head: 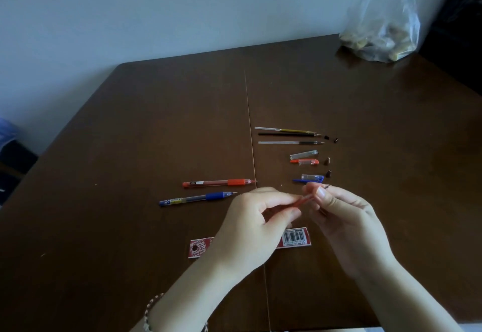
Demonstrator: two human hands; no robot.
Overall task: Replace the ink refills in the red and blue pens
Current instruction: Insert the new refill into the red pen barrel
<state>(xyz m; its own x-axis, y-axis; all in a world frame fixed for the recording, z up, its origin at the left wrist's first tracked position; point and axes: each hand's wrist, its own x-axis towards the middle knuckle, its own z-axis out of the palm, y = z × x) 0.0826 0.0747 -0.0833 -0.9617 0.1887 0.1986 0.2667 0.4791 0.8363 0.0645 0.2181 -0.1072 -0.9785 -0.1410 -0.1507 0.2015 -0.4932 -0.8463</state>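
Your left hand (257, 223) and right hand (347, 217) both pinch the thin red refill (303, 200), one at each end, just above the table (130, 149) and near the blue cap (309, 179). The red pen (219, 182) and blue pen (198, 197) lie side by side left of your hands, uncapped, tips pointing right. Three loose refills (287, 135) lie farther off to the right, and a red wrapper (297, 237) lies under your hands.

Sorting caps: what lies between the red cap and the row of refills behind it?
In the head view, a clear cap lies between the red cap and the nearest refill.
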